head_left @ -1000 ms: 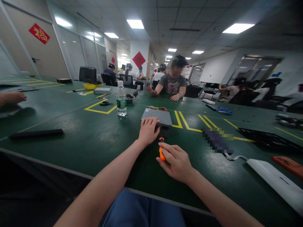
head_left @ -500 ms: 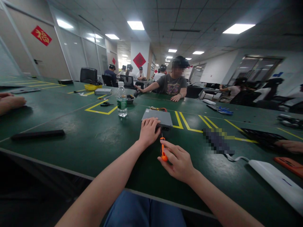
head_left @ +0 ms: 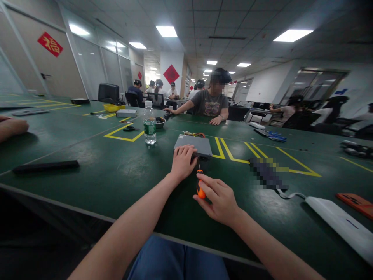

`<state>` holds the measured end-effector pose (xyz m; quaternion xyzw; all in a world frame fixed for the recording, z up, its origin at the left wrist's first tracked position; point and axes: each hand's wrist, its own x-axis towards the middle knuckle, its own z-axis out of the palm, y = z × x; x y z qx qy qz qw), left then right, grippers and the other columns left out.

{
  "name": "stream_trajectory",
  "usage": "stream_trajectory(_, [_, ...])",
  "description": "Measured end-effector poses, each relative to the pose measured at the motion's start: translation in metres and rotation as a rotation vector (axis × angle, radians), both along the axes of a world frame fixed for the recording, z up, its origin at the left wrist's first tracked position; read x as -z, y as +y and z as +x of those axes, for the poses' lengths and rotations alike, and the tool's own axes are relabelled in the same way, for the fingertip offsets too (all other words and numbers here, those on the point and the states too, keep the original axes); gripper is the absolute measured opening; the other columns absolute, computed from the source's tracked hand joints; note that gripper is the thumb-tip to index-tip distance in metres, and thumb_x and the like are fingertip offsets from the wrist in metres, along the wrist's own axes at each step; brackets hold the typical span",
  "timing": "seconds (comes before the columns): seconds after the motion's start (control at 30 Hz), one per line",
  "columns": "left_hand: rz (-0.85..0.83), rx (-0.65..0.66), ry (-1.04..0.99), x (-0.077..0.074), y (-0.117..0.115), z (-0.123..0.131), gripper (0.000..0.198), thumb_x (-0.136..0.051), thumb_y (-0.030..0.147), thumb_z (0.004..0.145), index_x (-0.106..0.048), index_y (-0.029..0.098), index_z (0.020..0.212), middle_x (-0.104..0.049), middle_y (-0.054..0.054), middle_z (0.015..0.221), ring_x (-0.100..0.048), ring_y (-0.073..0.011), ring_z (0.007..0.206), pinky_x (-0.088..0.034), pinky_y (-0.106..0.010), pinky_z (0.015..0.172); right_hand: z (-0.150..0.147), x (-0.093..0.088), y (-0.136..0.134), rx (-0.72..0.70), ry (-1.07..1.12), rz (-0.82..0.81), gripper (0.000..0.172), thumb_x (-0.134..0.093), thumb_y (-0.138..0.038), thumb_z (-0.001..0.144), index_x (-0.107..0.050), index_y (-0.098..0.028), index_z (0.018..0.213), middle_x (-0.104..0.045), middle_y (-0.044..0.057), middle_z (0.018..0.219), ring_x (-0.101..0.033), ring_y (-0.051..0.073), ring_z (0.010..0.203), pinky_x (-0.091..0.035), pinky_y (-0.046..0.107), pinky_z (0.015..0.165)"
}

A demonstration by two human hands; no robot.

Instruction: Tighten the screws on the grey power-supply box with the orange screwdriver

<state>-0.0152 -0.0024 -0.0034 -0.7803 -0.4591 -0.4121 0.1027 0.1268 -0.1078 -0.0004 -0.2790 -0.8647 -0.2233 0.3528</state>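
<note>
A grey metal computer power supply (head_left: 199,144) lies on the green table, with a bundle of coloured cables (head_left: 194,134) at its far side. My left hand (head_left: 184,160) grips its near left corner, fingers over the top and thumb at the front face. An orange and black screwdriver (head_left: 200,186) is pinched between the fingers and thumb of my right hand (head_left: 217,196). Its thin shaft points away from me, toward the near face of the power supply. Whether the tip touches a screw is too small to tell.
A water bottle (head_left: 149,123) stands left of the power supply, near a metal bowl (head_left: 161,123). A black bar (head_left: 46,166) lies at left. To the right are a white device (head_left: 339,223) with a cable and an orange phone (head_left: 357,204). A co-worker (head_left: 211,99) sits opposite.
The black panel and another person's hand at the right have gone from view. The screwdriver handle has turned slightly in my right hand. My left hand stays on the power supply.
</note>
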Motion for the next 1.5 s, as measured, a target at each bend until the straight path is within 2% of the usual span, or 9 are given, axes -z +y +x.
stream_trajectory(0.13, [0.0,-0.001,-0.002,0.0006,0.0,-0.0002,0.025,-0.048,0.026,0.081,-0.052,0.025,0.106,-0.055,-0.001,0.119,-0.042,-0.0188,0.116,-0.027,-0.038,0.1,-0.0001,0.0018,-0.0013,-0.003,0.057,-0.056,0.021,-0.054,-0.028,0.08,-0.047,-0.017,0.096,-0.061,0.013,0.103,-0.06,0.019,0.086,-0.051,0.032,0.069])
stream_trajectory(0.3, [0.003,-0.002,-0.002,0.0011,0.0004,-0.0003,0.024,-0.048,0.026,0.081,-0.051,0.025,0.105,-0.055,-0.001,0.119,-0.042,-0.0185,0.116,-0.027,-0.037,0.1,-0.0035,-0.0019,-0.005,-0.011,-0.015,-0.155,0.034,-0.049,-0.027,0.082,-0.044,-0.014,0.113,-0.055,0.015,0.112,-0.056,0.021,0.099,-0.049,0.033,0.078])
stream_trajectory(0.4, [0.003,-0.004,0.002,0.0015,0.001,-0.0002,0.023,-0.047,0.027,0.082,-0.051,0.025,0.104,-0.055,0.0,0.119,-0.042,-0.0181,0.117,-0.026,-0.037,0.101,-0.0049,-0.0039,-0.0047,0.003,-0.064,-0.085,0.031,-0.049,-0.025,0.082,-0.048,-0.015,0.112,-0.056,0.015,0.111,-0.058,0.02,0.093,-0.049,0.032,0.074])
stream_trajectory(0.57, [0.011,-0.002,-0.001,0.0019,0.0018,-0.0001,0.024,-0.048,0.026,0.082,-0.051,0.025,0.105,-0.055,0.0,0.119,-0.042,-0.0181,0.117,-0.026,-0.037,0.101,-0.0027,-0.0016,-0.0031,0.021,0.055,-0.006,0.014,-0.054,-0.025,0.079,-0.049,-0.017,0.09,-0.061,0.013,0.103,-0.061,0.016,0.074,-0.049,0.028,0.061])
stream_trajectory(0.67, [0.018,-0.006,-0.001,0.0023,0.002,0.0,0.023,-0.049,0.026,0.081,-0.051,0.025,0.104,-0.055,0.0,0.119,-0.042,-0.018,0.117,-0.027,-0.037,0.1,-0.0006,-0.0002,-0.0036,0.023,0.102,-0.056,0.017,-0.054,-0.028,0.079,-0.046,-0.017,0.09,-0.062,0.013,0.102,-0.061,0.018,0.08,-0.05,0.029,0.064])
stream_trajectory(0.83, [0.022,-0.018,0.007,0.003,0.0026,0.0,0.023,-0.049,0.027,0.081,-0.051,0.025,0.104,-0.055,0.0,0.119,-0.042,-0.0184,0.116,-0.028,-0.037,0.099,-0.0016,-0.0018,-0.0047,0.013,-0.045,-0.109,0.034,-0.049,-0.027,0.082,-0.044,-0.015,0.113,-0.054,0.016,0.115,-0.057,0.02,0.095,-0.05,0.032,0.074])
stream_trajectory(1.1, [0.021,-0.016,0.011,0.0029,0.0025,0.0003,0.024,-0.048,0.027,0.082,-0.051,0.025,0.105,-0.055,-0.001,0.12,-0.042,-0.0188,0.116,-0.028,-0.037,0.1,-0.0009,0.0019,-0.0021,0.035,0.041,-0.007,0.014,-0.054,-0.026,0.079,-0.05,-0.016,0.088,-0.06,0.014,0.103,-0.059,0.019,0.083,-0.049,0.031,0.068])
stream_trajectory(1.3, [0.026,-0.012,0.006,0.003,0.0025,-0.0002,0.023,-0.048,0.026,0.082,-0.051,0.025,0.105,-0.055,-0.001,0.119,-0.042,-0.018,0.116,-0.027,-0.037,0.1,-0.0048,-0.0012,-0.0068,0.042,-0.092,-0.095,0.034,-0.05,-0.031,0.082,-0.047,-0.013,0.111,-0.055,0.016,0.112,-0.056,0.021,0.096,-0.049,0.034,0.079])
stream_trajectory(1.5, [0.032,-0.003,0.0,0.0034,0.0028,0.0,0.024,-0.048,0.026,0.082,-0.051,0.025,0.105,-0.055,-0.001,0.119,-0.042,-0.0181,0.116,-0.026,-0.037,0.1,-0.0036,-0.0033,-0.0039,0.042,-0.035,0.017,0.023,-0.054,-0.027,0.08,-0.051,-0.014,0.099,-0.058,0.015,0.105,-0.058,0.02,0.085,-0.049,0.033,0.071])
